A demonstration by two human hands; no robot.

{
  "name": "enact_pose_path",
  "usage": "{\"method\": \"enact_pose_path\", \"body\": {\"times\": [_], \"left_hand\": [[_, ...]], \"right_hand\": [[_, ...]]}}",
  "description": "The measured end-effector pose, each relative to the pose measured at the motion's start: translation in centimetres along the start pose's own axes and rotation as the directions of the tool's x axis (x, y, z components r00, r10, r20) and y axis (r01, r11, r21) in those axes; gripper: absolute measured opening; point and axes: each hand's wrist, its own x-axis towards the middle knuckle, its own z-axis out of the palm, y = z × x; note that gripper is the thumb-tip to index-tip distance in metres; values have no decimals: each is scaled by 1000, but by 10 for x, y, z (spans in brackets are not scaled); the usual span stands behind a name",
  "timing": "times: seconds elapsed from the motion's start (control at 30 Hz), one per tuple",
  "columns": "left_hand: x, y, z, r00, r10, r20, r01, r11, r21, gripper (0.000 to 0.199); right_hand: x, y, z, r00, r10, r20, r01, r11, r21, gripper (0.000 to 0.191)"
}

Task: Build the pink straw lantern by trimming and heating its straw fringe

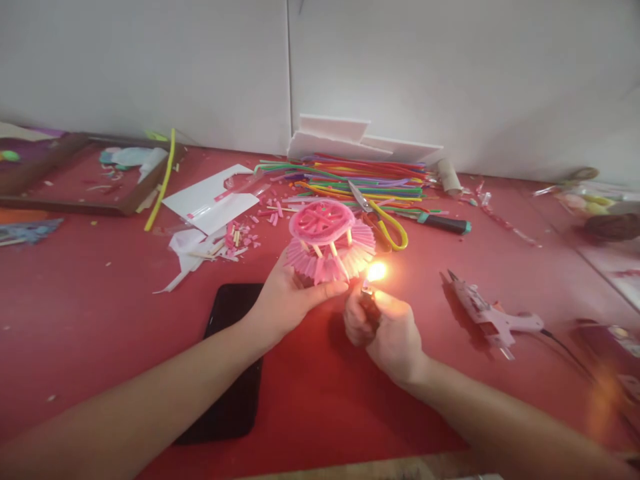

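Observation:
My left hand (300, 293) is closed round the underside of a pink pleated craft piece (325, 233). A round pink disc tops it, standing on short pale sticks above a fan-folded skirt. My right hand (383, 327) grips a lighter (369, 297) with its thumb near the top. A bright flame (377, 271) burns from it, close to the right edge of the pleats. Whether the flame touches the pleats I cannot tell. My left fingers are mostly hidden behind the craft piece.
Yellow-handled scissors (390, 227), a box cutter (445, 223) and colourful pipe cleaners (350, 175) lie behind my hands. To the right rests a glue gun (493, 313) with its cord. A black tablet-like slab (230, 400) is under my left forearm. White paper (210, 200) and pink scraps (240, 240) lie left.

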Motion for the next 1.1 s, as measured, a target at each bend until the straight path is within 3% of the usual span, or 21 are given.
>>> {"method": "enact_pose_path", "body": {"times": [0.63, 1.1], "left_hand": [[0, 1, 0, 997, 76, -14, -74, 994, 84, 45], [0, 2, -1, 996, 89, -6, -89, 995, 41, 43]], "right_hand": [[-3, 5, 2, 998, 4, 58, -1, 999, -48, 44], [-3, 4, 1, 999, 8, 50, -5, 998, -58, 44]]}}
